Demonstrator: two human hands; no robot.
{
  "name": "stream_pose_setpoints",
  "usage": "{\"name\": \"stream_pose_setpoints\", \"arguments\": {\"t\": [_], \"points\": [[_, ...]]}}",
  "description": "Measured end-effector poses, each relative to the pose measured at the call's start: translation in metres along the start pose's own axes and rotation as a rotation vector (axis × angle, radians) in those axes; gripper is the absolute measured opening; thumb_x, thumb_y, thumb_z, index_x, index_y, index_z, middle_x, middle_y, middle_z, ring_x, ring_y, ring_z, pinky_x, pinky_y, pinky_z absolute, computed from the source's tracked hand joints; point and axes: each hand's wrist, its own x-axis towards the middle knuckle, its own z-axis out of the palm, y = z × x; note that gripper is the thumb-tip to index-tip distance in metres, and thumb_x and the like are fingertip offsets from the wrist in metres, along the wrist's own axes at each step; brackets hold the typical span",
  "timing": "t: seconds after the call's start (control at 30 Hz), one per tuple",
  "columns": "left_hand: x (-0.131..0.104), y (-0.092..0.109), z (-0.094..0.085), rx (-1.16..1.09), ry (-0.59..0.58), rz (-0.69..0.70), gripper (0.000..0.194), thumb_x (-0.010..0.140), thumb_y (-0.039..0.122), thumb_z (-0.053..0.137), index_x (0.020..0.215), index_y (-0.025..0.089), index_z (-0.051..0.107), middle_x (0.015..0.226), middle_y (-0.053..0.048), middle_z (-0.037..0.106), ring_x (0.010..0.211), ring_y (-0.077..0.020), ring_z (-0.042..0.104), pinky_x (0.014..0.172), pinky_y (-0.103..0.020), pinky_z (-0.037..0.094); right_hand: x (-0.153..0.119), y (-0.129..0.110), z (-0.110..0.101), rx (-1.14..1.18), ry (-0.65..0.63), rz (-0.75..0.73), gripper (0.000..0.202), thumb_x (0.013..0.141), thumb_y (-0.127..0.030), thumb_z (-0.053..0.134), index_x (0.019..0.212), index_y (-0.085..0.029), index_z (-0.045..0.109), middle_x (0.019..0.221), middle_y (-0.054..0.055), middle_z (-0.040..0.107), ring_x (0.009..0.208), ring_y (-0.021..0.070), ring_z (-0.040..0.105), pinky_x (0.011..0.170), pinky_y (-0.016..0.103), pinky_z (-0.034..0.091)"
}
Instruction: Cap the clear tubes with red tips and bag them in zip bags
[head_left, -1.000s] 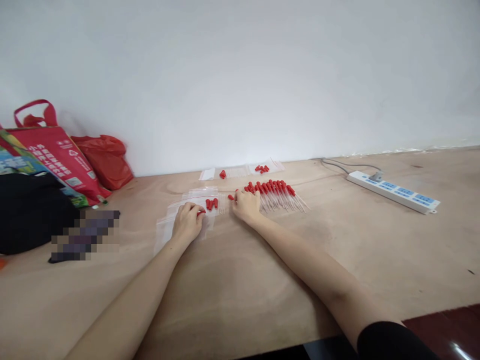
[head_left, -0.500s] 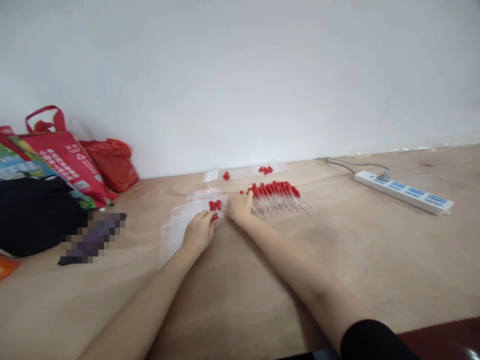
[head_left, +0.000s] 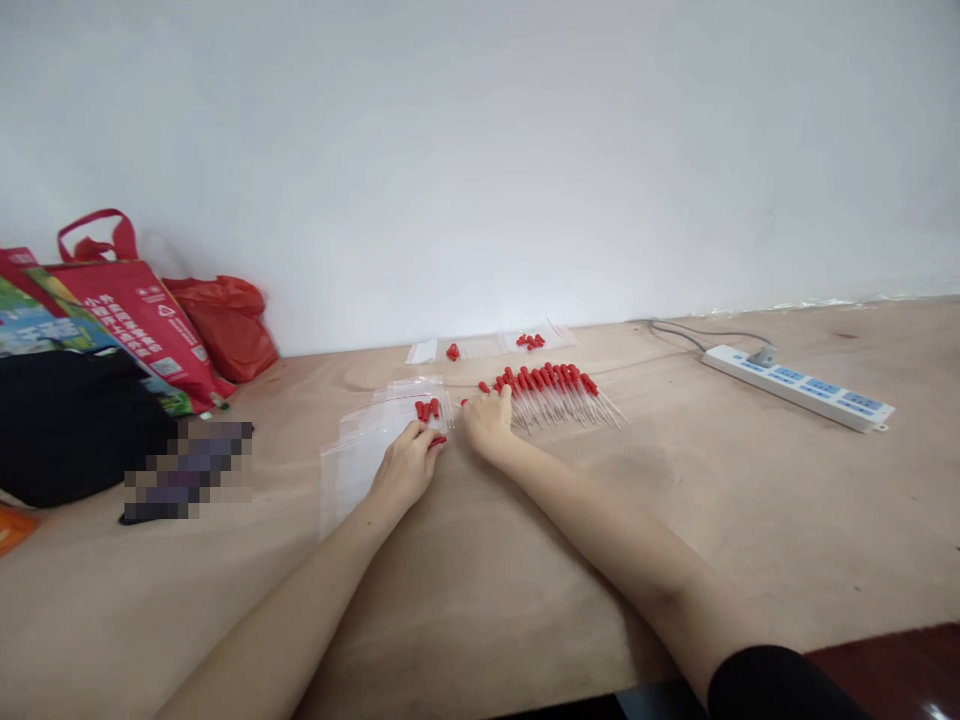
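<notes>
Beyond my hands lies a row of droppers (head_left: 559, 390) with red rubber bulbs and clear thin tubes. My left hand (head_left: 409, 465) rests over the near edge of the clear zip bags (head_left: 356, 455), its fingers closed on small red rubber bulbs (head_left: 438, 440). Just past its fingertips, several loose bulbs (head_left: 427, 409) sit on the bags beside a few clear tubes (head_left: 448, 410). My right hand (head_left: 487, 425) is closed at the left end of the dropper row. A red bulb (head_left: 464, 403) shows at its fingertips; whether a tube is attached is hidden.
More clear bags (head_left: 480, 347) with red bulbs and tubes lie near the wall. On the right is a white power strip (head_left: 799, 387) with a grey cord. Red bags (head_left: 225, 325), a black cloth item (head_left: 75, 430) and a blurred-out dark object (head_left: 187, 475) occupy the left.
My right hand has shifted slightly right and nearer, away from the clear tubes, and a red bulb now shows at its fingertips. My left hand has moved slightly right, still holding bulbs.
</notes>
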Motion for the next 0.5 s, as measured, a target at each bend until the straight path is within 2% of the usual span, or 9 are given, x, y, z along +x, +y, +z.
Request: {"name": "stream_pose_setpoints", "arguments": {"t": [0.13, 0.3, 0.4, 0.5], "points": [[-0.001, 0.003, -0.004, -0.004, -0.041, -0.001, 0.015, 0.081, 0.019, 0.044, 0.081, 0.017, 0.059, 0.084, -0.005, 0.056, 0.075, -0.0184, 0.058, 0.067, -0.029, 0.047, -0.024, 0.017, -0.004, -0.027, 0.013, 0.068, 0.03, 0.08, -0.005, 0.037, 0.087, -0.012, 0.066, 0.086, 0.015, 0.066, 0.084, 0.025, 0.058, 0.085, 0.045, 0.02], [-0.003, 0.015, -0.004, -0.088, -0.049, 0.056, 0.015, 0.081, 0.019, 0.045, 0.082, 0.017, 0.059, 0.081, -0.004, 0.058, 0.077, -0.018, 0.057, 0.069, -0.029, 0.046, -0.068, 0.055, -0.012, 0.01, -0.074, 0.01, 0.013, 0.076, -0.017, 0.052, 0.079, -0.013, 0.064, 0.083, 0.013, 0.065, 0.081, 0.0236, 0.059, 0.08, 0.041, 0.029], [-0.005, 0.028, -0.001, -0.2, -0.022, 0.104, 0.014, 0.081, 0.02, 0.045, 0.081, 0.017, 0.059, 0.08, -0.004, 0.058, 0.074, -0.0173, 0.056, 0.067, -0.03, 0.046, -0.086, 0.074, -0.006, 0.202, 0.005, -0.065, 0.022, 0.072, -0.033, 0.059, 0.084, -0.015, 0.059, 0.088, 0.009, 0.062, 0.082, 0.0209, 0.056, 0.071, 0.032, 0.035], [-0.007, 0.04, 0.002, -0.315, -0.052, 0.124, 0.013, 0.081, 0.02, 0.045, 0.081, 0.017, 0.058, 0.079, -0.004, 0.058, 0.069, -0.0154, 0.056, 0.063, -0.028, 0.046, -0.093, 0.083, 0.009, 0.322, 0.075, -0.117, 0.02, 0.075, -0.035, 0.057, 0.081, -0.016, 0.055, 0.086, 0.007, 0.06, 0.079, 0.0168, 0.054, 0.066, 0.027, 0.035]]}}
